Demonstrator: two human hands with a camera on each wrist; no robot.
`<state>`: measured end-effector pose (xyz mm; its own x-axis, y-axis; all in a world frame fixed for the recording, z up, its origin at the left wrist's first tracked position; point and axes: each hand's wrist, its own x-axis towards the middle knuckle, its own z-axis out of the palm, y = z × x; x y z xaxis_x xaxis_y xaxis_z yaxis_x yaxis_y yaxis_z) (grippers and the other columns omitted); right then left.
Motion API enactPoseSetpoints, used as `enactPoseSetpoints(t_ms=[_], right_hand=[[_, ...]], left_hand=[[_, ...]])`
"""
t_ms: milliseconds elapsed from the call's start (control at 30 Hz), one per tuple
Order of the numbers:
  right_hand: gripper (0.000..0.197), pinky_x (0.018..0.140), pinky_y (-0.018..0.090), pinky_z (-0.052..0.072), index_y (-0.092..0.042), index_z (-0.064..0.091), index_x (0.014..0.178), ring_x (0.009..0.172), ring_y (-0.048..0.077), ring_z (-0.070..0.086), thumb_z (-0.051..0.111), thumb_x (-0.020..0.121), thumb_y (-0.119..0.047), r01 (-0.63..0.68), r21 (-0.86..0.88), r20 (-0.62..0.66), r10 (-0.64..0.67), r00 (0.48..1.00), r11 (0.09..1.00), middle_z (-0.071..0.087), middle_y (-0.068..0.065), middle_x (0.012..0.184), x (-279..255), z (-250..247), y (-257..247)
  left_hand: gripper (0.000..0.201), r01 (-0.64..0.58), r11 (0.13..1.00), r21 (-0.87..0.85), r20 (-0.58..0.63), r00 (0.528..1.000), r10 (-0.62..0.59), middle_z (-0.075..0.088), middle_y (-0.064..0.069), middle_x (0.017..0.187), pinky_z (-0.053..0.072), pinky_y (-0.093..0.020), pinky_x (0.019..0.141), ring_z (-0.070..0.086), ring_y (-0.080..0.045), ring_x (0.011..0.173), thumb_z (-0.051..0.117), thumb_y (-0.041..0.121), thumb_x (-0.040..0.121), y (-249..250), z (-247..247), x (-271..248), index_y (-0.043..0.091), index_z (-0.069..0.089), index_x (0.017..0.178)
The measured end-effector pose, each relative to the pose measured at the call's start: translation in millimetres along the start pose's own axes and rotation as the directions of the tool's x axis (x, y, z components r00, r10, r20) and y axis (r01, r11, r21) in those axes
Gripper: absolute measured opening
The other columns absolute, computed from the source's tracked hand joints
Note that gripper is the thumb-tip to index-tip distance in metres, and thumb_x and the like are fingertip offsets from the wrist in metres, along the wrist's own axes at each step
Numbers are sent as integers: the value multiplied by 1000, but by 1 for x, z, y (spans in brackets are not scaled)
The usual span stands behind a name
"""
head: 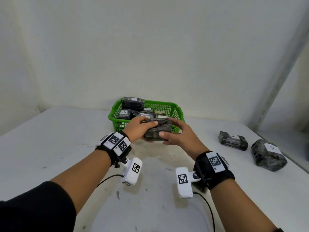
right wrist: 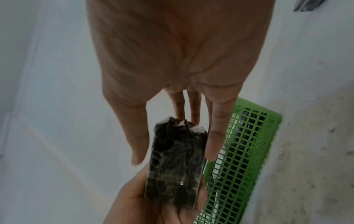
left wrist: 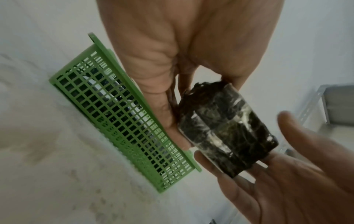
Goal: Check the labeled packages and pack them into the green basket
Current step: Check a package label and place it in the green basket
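Observation:
A dark plastic-wrapped package [head: 157, 129] is held just above the table in front of the green basket [head: 112, 116]. No label shows on its visible faces. My left hand [head: 142, 128] grips its left end, thumb across the top and fingers underneath. My right hand [head: 174, 136] has straight fingers against the right end, and in the left wrist view its thumb [left wrist: 286, 121] stands a little off the package [left wrist: 228, 133]. In the right wrist view the package [right wrist: 176, 163] lies beside the basket's mesh wall [right wrist: 243, 159]. Several wrapped packages, some labeled A, lie in the basket.
Two more wrapped packages lie on the white table at the right: one labeled A [head: 233, 140], and a bigger one [head: 268, 154] with a white label nearer the edge. A metal shelf post [head: 275, 91] rises at the far right. White wall stands behind the basket.

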<state>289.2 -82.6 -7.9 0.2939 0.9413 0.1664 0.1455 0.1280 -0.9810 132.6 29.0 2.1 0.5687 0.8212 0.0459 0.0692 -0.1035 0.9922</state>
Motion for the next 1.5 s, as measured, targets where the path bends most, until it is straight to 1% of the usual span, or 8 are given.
enactPoseSetpoints(t_ms=[100, 233, 367, 500, 733, 933, 1300, 1500], right_hand=[[67, 79, 41, 65, -14, 58, 136, 102, 27, 76, 86, 78, 3, 47, -4, -16, -47, 999, 999, 61, 3, 136, -4, 0, -2], [59, 77, 41, 65, -8, 58, 134, 96, 26, 77, 85, 82, -7, 58, 30, -80, -55, 995, 998, 63, 5, 129, -8, -2, -2], [59, 78, 43, 65, -8, 61, 134, 100, 23, 76, 88, 82, -19, 42, 11, -98, -40, 994, 999, 66, 4, 126, -9, -7, 1], [76, 89, 41, 63, -10, 64, 133, 109, 21, 73, 92, 70, -41, 50, 25, -110, -47, 993, 998, 69, 6, 127, -11, -11, 2], [45, 88, 36, 63, -6, 70, 125, 108, 25, 75, 85, 85, -23, 82, 100, -71, -75, 995, 992, 77, 11, 117, -17, -17, -3], [41, 86, 37, 63, -3, 71, 121, 106, 26, 75, 84, 85, -20, 74, 128, -98, -62, 993, 989, 77, 14, 114, -19, -17, -6], [36, 94, 36, 60, -5, 72, 122, 107, 24, 75, 80, 89, -17, 15, 119, -18, -13, 1000, 993, 78, 10, 114, -24, -19, -17], [38, 96, 34, 59, -3, 69, 126, 113, 26, 73, 78, 90, -12, 2, 122, 27, -5, 1000, 993, 77, 13, 118, -30, -28, -16]], left_hand=[[33, 52, 994, -97, 46, 998, -48, 68, -25, 106, 60, -55, 73, 70, -37, 88, 64, 24, 94, 8, 4, -9, -3, 63, 113], [46, 26, 979, -201, 242, 970, 24, 70, -15, 115, 61, -43, 75, 70, -31, 103, 66, 37, 88, 6, 3, -24, 8, 62, 123], [48, -92, 986, -139, 177, 977, 116, 69, -13, 118, 56, -53, 90, 69, -31, 107, 80, 20, 76, 0, 3, -26, 8, 64, 119], [50, -94, 986, -140, 169, 979, 117, 70, -14, 115, 57, -50, 90, 67, -31, 110, 80, 29, 72, 3, 4, -28, 5, 68, 114], [52, -89, 969, -229, 238, 960, 145, 68, -19, 120, 56, -42, 93, 66, -32, 112, 72, 25, 79, 8, 8, -34, -3, 63, 121], [35, -107, 954, -280, 147, 977, 153, 65, -27, 121, 60, -33, 83, 65, -38, 111, 65, 11, 90, 6, 12, -32, -10, 62, 118], [52, -106, 961, -256, 211, 964, 162, 68, -22, 118, 57, -41, 93, 66, -35, 111, 71, 25, 78, 11, 15, -32, -8, 64, 118], [50, -60, 952, -299, 249, 958, 138, 68, -20, 121, 59, -32, 86, 67, -28, 109, 68, 24, 80, 11, 12, -38, -4, 63, 120]])
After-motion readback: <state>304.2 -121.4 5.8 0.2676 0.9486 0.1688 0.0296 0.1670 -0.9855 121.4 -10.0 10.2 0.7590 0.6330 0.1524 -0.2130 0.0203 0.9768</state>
